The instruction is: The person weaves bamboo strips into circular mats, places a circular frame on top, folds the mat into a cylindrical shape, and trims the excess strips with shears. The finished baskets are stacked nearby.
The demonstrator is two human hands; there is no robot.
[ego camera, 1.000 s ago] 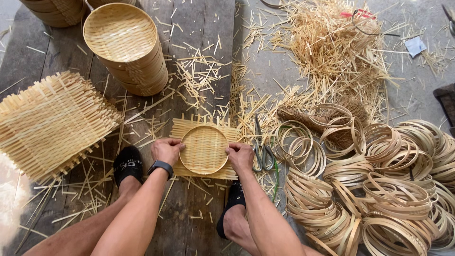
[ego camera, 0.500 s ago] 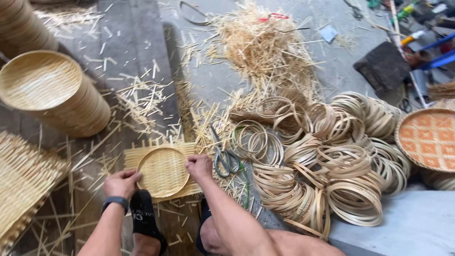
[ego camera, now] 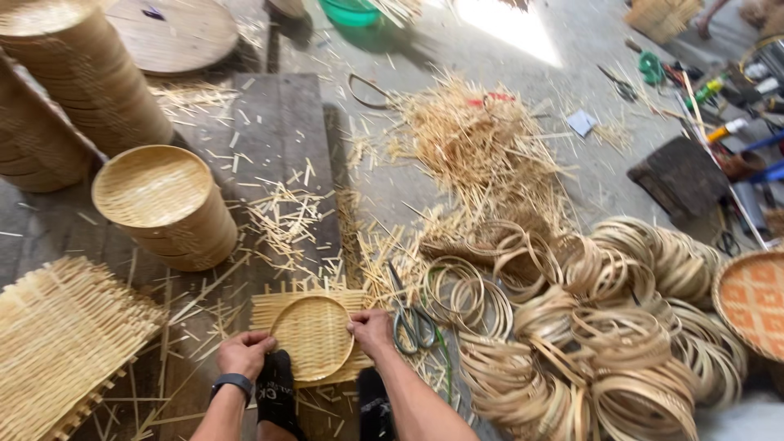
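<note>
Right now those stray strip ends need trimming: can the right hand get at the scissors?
Probably yes: the scissors lie uncovered on the floor just beside the right hand, nothing between them.

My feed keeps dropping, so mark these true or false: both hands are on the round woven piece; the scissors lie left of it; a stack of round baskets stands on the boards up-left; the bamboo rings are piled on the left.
1. Both the left hand and right hand grip the round woven piece: true.
2. The scissors lie left of it: false, right.
3. A stack of round baskets stands up-left: true.
4. The bamboo rings are piled left: false, right.
</note>
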